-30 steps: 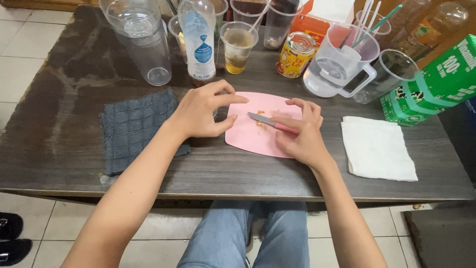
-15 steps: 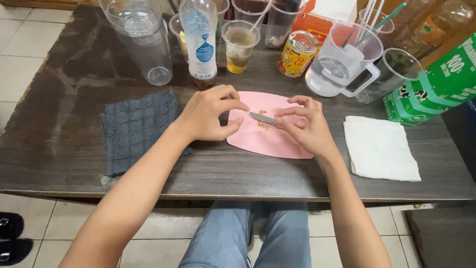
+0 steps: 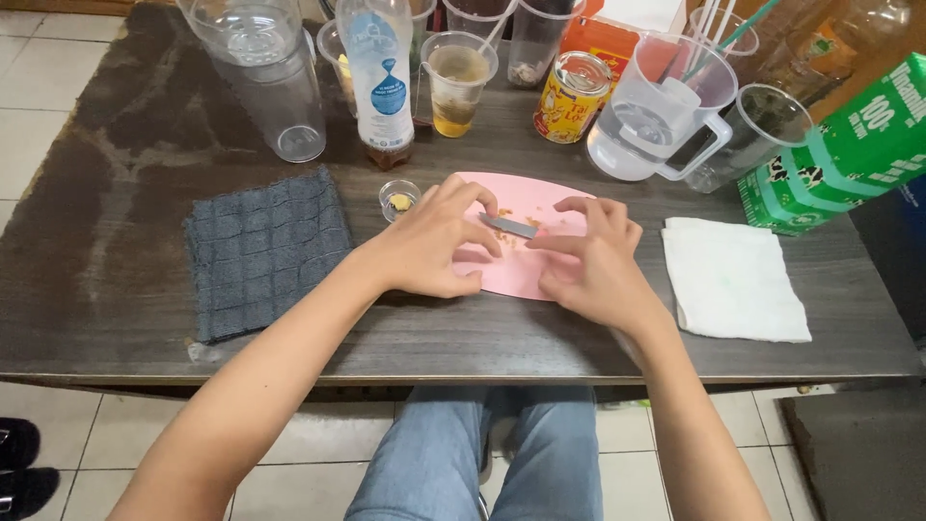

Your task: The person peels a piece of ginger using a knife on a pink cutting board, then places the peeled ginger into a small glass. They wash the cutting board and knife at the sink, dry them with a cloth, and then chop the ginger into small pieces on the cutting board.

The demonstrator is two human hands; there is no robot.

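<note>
Head view: a small blade [image 3: 511, 227] is pinched flat in the right hand [image 3: 593, 265] over crumbs on the pink board [image 3: 526, 275], so they can be cut. The left hand [image 3: 434, 241], fingers curled, presses beside it, steadying the pieces.

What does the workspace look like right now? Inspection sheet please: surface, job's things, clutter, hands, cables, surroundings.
Surface: dark wooden table, worn pale patches at the left.
Job's things: pink cutting board with small crumbs; small blade; tiny clear cup with a yellow bit inside.
Clutter: grey cloth, white folded napkin, clear bottle, yellow can, measuring jug, plastic cups, green carton.
Hands: left hand pressing on the board; right hand pinching the blade.
Cables: nothing seen.
Surroundings: tiled floor, the person's jeans below the table edge.
</note>
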